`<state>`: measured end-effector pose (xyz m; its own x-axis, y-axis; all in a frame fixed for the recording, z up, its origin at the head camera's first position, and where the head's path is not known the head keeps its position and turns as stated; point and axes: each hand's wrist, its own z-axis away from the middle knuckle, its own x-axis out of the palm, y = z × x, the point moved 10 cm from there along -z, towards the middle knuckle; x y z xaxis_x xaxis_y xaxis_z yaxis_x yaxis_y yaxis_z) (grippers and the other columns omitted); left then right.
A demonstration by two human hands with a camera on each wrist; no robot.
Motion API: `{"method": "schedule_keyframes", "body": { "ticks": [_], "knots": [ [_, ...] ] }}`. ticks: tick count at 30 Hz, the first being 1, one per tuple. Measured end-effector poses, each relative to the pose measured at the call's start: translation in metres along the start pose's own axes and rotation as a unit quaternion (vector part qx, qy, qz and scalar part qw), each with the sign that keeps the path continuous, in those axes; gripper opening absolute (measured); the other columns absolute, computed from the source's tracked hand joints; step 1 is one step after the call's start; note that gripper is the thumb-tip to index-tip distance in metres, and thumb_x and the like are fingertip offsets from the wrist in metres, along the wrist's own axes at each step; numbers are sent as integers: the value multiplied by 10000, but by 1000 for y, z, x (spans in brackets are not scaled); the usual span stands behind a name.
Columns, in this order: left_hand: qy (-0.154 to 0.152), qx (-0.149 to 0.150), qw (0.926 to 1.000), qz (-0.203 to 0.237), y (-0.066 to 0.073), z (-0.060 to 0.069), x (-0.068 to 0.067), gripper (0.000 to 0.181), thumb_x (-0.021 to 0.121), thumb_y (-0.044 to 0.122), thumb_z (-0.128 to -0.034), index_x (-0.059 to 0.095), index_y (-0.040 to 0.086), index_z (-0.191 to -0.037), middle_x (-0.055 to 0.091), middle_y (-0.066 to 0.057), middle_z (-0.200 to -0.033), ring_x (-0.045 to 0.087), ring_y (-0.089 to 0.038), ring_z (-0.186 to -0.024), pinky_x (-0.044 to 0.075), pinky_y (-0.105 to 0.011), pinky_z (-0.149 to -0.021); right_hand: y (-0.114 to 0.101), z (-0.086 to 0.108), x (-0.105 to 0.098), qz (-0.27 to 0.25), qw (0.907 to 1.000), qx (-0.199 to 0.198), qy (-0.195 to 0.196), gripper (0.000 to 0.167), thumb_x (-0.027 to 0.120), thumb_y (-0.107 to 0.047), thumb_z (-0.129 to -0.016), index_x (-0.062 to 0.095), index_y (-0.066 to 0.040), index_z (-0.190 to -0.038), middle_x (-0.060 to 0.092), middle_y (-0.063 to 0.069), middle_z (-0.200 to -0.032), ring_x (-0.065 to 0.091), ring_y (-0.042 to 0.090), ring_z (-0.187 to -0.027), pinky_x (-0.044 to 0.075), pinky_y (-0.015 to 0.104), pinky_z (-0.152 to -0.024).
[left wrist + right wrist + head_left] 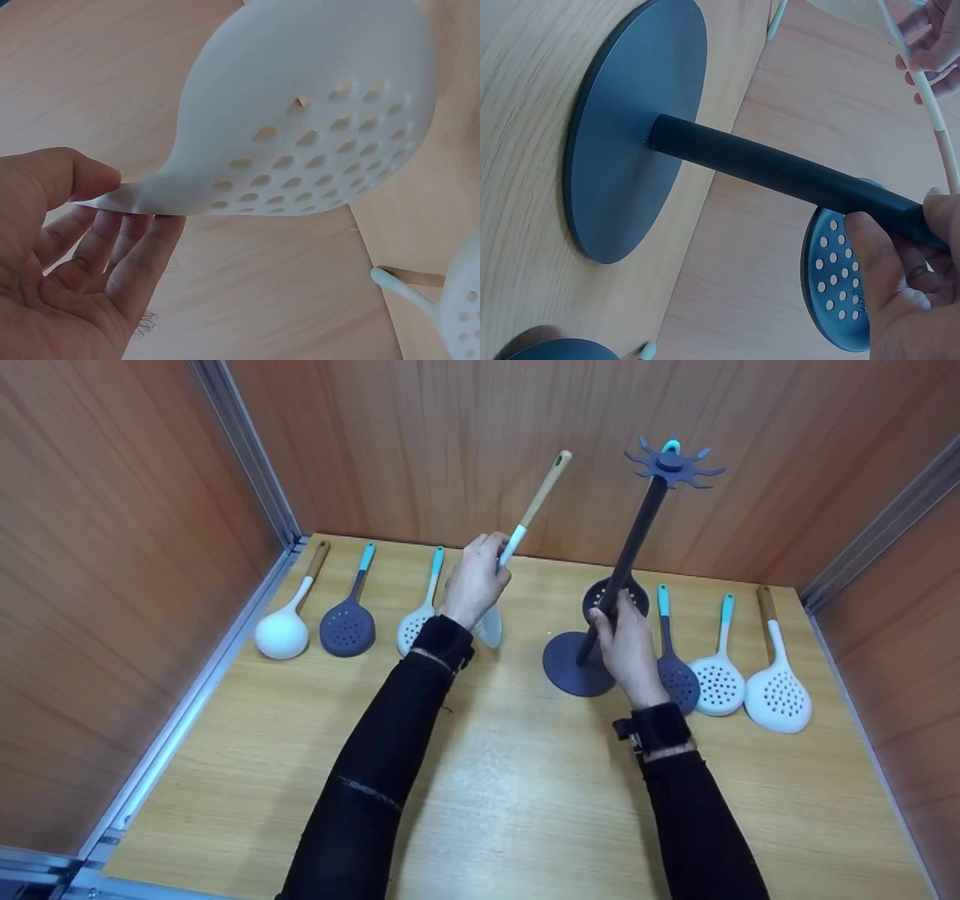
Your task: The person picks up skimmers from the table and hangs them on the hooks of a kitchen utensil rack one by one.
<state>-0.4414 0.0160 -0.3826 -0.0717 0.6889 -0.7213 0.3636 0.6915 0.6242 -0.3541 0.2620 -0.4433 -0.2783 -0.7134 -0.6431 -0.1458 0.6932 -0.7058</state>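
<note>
My left hand (476,577) pinches the neck of a white skimmer (300,67) between thumb and fingers. Its wooden handle (546,489) points up and to the right, and its perforated head hangs below the hand. With my right hand (628,643) I grip the pole (637,529) of a dark utensil stand, whose round base (566,667) is on the table. Curved hooks ring the stand's top (670,463). On the far side of the pole hangs a dark skimmer (832,277), with a turquoise handle end showing at the hooks.
Left on the table lie a white ladle (281,634), a dark skimmer (347,628) and a white skimmer (412,628). At right are a dark skimmer (679,684) and two white ones (718,685) (778,697). Wooden panels (450,450) enclose the table.
</note>
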Motion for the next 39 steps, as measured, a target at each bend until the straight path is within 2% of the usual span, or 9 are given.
{"method": "schedule_keyframes", "body": {
  "ticks": [6, 16, 26, 34, 39],
  "knots": [
    [84, 188, 9998, 68, 7, 0, -3, 423, 650, -57, -1107, 707, 38, -1516, 755, -175, -1384, 752, -321, -1235, 672, -475, -1080, 4, -1, 1, -132, 9997, 113, -189, 459, 581, -243, -1249, 541, 38, -1610, 725, 319, -1477, 767, 477, -1382, 663, 636, -1145],
    [101, 191, 9996, 172, 13, -3, -6, 435, 645, -37, -1125, 701, 76, -1541, 749, -147, -1376, 747, -293, -1215, 682, -476, -1073, 3, -1, 1, -97, 9996, 161, -204, 473, 592, -245, -1247, 528, 16, -1637, 716, 316, -1501, 759, 479, -1405, 657, 639, -1163],
    [90, 259, 9994, 195, 19, -5, -8, 434, 634, -21, -1146, 681, 81, -1565, 737, -142, -1404, 732, -288, -1254, 662, -477, -1125, -1, -3, 0, -24, 10000, -67, -13, 326, 613, -179, -1235, 603, 47, -1469, 758, 298, -1369, 788, 449, -1279, 690, 608, -1061],
    [149, 403, 9990, 132, 27, -2, -11, 423, 626, -1, -1160, 667, 74, -1574, 730, -150, -1406, 737, -302, -1244, 661, -467, -1092, 0, -2, 0, -101, 9999, -64, -24, 412, 608, -204, -1238, 582, 63, -1551, 751, 319, -1418, 778, 469, -1335, 676, 623, -1109],
    [171, 436, 9989, 63, 29, -2, -10, 423, 592, 2, -1187, 639, 68, -1602, 737, -166, -1447, 761, -311, -1275, 674, -460, -1111, 1, -3, 1, -106, 9999, 9, -98, 389, 597, -215, -1245, 578, 39, -1538, 748, 308, -1428, 780, 465, -1343, 669, 629, -1135]
  ]
}}
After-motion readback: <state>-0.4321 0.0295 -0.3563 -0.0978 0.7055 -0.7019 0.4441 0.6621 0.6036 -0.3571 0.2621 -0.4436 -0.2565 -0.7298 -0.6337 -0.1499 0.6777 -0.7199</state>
